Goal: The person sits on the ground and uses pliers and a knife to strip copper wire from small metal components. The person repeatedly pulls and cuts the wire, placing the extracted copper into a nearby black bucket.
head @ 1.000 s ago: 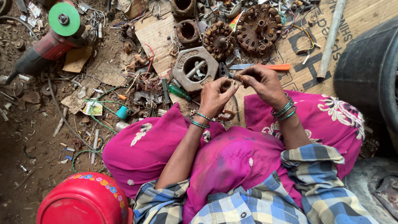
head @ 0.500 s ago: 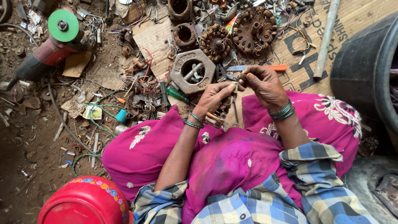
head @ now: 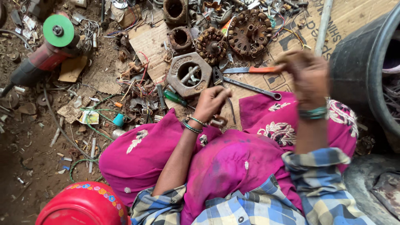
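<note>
Cluttered dirt floor; right hand (head: pixel 306 75) had lifted away, blurred, grip unclear; left hand (head: pixel 212 102) stayed closed on small metal part (head: pixel 218 121).

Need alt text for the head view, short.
Seen from above, a seated person in pink cloth and plaid sleeves works over scrap motor parts: the left hand grips a small metal piece at the knee, and the right hand is raised and blurred. A hexagonal housing, pliers and an angle grinder lie around.
</note>
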